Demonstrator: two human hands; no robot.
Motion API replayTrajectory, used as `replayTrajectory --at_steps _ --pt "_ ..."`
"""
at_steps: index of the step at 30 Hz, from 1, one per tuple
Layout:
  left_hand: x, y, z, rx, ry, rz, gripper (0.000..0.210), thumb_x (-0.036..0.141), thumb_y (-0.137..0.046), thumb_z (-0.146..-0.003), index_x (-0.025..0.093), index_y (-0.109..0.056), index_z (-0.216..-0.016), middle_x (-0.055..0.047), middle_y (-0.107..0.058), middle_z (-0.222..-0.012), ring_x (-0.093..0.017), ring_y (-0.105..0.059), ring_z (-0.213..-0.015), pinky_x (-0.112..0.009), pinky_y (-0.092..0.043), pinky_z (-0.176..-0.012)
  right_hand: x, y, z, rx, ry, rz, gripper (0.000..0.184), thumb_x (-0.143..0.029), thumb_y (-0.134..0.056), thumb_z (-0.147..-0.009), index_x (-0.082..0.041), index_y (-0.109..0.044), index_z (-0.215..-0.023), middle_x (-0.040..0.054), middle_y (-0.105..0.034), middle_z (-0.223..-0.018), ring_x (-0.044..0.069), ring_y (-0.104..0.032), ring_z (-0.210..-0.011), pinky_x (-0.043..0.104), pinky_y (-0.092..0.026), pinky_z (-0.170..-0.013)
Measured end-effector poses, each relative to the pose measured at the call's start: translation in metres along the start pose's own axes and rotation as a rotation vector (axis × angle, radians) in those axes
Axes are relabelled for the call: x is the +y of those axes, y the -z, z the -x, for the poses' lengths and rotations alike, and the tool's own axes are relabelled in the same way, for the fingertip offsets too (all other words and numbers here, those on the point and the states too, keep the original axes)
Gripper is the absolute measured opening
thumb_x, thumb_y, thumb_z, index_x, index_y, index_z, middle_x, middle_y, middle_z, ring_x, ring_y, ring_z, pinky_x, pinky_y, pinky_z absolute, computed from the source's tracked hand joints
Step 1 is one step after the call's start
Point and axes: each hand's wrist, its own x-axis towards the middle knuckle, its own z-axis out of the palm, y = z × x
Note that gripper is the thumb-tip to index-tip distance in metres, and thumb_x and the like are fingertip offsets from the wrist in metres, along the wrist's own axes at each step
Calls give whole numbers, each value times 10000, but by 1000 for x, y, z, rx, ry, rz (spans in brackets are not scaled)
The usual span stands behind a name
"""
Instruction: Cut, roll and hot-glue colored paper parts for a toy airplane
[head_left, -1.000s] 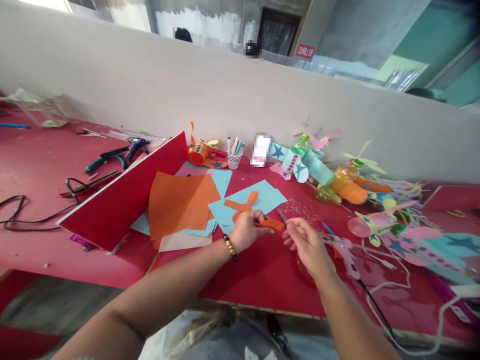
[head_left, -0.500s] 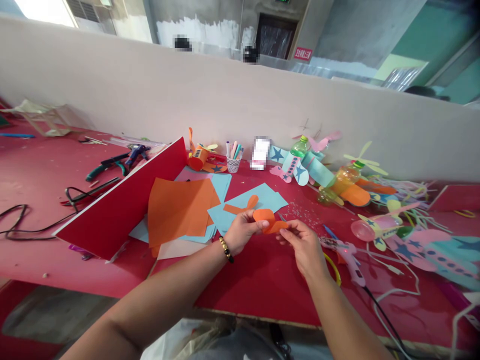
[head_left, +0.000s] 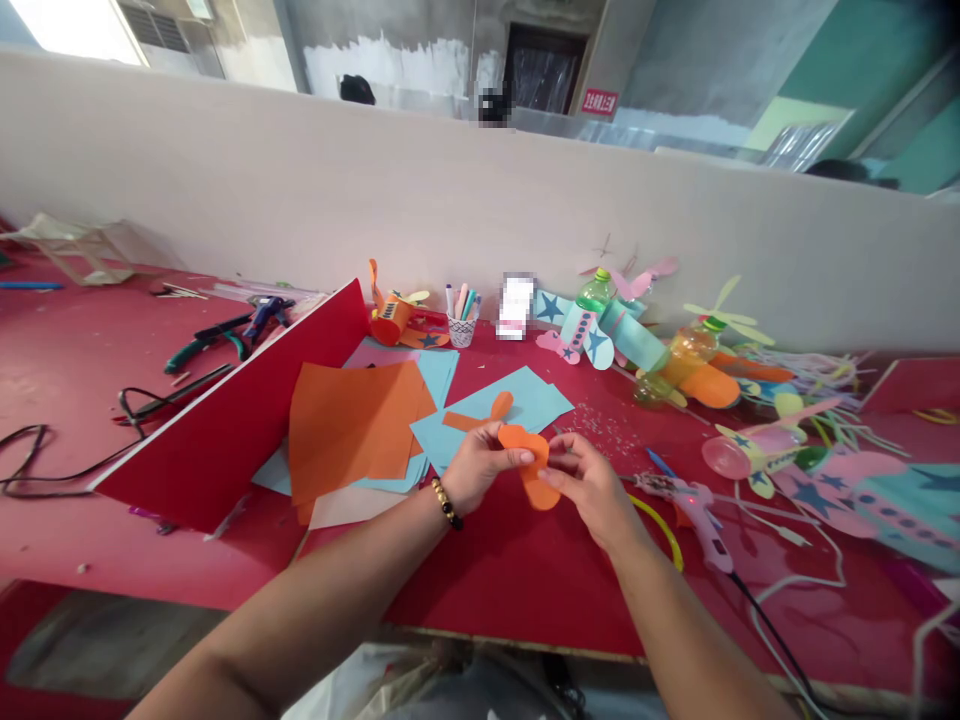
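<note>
An orange paper cut-out (head_left: 540, 488) with rounded ends is held over the red table. My left hand (head_left: 474, 468) pinches its upper left part between thumb and fingers. At its right edge, my right hand (head_left: 589, 482) grips with thumb and fingertips. Just behind the hands, an orange propeller-shaped piece (head_left: 501, 406) lies on light blue paper sheets (head_left: 536, 392). To the left are larger orange sheets (head_left: 352, 420), over blue and white paper (head_left: 352, 506).
A pink glue gun (head_left: 706, 525) with a cable lies at right beside a yellow ring (head_left: 667, 530). Bottle-and-paper planes (head_left: 697, 365) crowd the back right. A pen cup (head_left: 462, 330) and a phone (head_left: 516, 305) stand behind. A red board (head_left: 240, 400) stands at left, with pliers (head_left: 202, 345) beyond.
The orange cut-out has turned so its long lobe points downward, toward me. My right hand has shifted slightly left along it; my left hand keeps its pinch.
</note>
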Motion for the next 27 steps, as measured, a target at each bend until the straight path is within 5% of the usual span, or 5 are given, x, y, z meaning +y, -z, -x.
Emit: replayTrajectory --at_steps 12,22,27 --pt "8 0 3 -17 187 122 248 333 -690 -716 150 -657 -881 -40 -600 -829 -134 -555 -776 -280 -469 -699 12 -3 -4 65 179 183 242 -221 -606 -761 -226 -569 -1000 29 -698 -819 190 -640 -767 307 -478 -724" --pt "4 3 0 -80 130 1 230 184 -786 -571 117 -587 -665 -23 -605 -737 -104 -535 -672 -229 -412 -646 9 -3 -4 78 196 156 48 -248 -611 -758 -209 -604 -785 2 -605 -716 159 -564 -674 260 -451 -609" --pt "3 4 1 -93 190 86 256 273 -746 -642 128 -536 -658 -31 -584 -815 -140 -550 -774 -286 -453 -710 20 0 -7 98 236 129 25 -233 -603 -769 -210 -602 -778 -5 -601 -720 148 -560 -676 246 -445 -615"
